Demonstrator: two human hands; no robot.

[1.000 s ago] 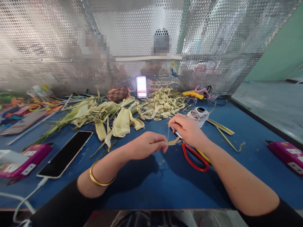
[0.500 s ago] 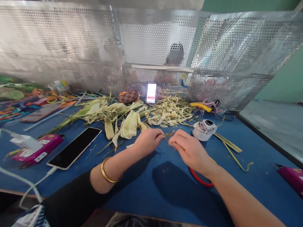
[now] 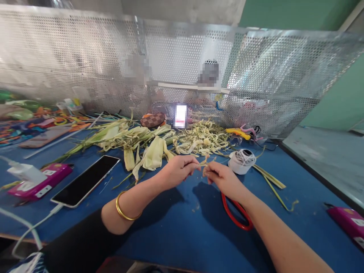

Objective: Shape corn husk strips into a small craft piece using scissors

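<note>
Above the blue table (image 3: 176, 231), my left hand (image 3: 179, 170) and my right hand (image 3: 220, 177) meet fingertip to fingertip. Both pinch a small dry strip of corn husk (image 3: 205, 162) between them. A gold bangle (image 3: 123, 210) sits on my left wrist. Red-handled scissors (image 3: 237, 214) lie on the table under my right forearm. A spool of white thread (image 3: 241, 160) stands just right of my hands. Behind them lie whole green husks (image 3: 127, 140) and a heap of shredded husk (image 3: 203, 138).
A black phone (image 3: 85, 181) on a white cable lies at the left, beside a pink case (image 3: 40, 182). Another pink case (image 3: 345, 223) is at the right edge. A perforated metal screen (image 3: 85, 68) walls the back, with two people behind it. Yellow and pink tools (image 3: 241, 132) lie near it.
My right hand has come down and left until its fingertips meet my left hand's at the husk strip. The camera tilted up and shifted, so the screen's top edge shows now.
</note>
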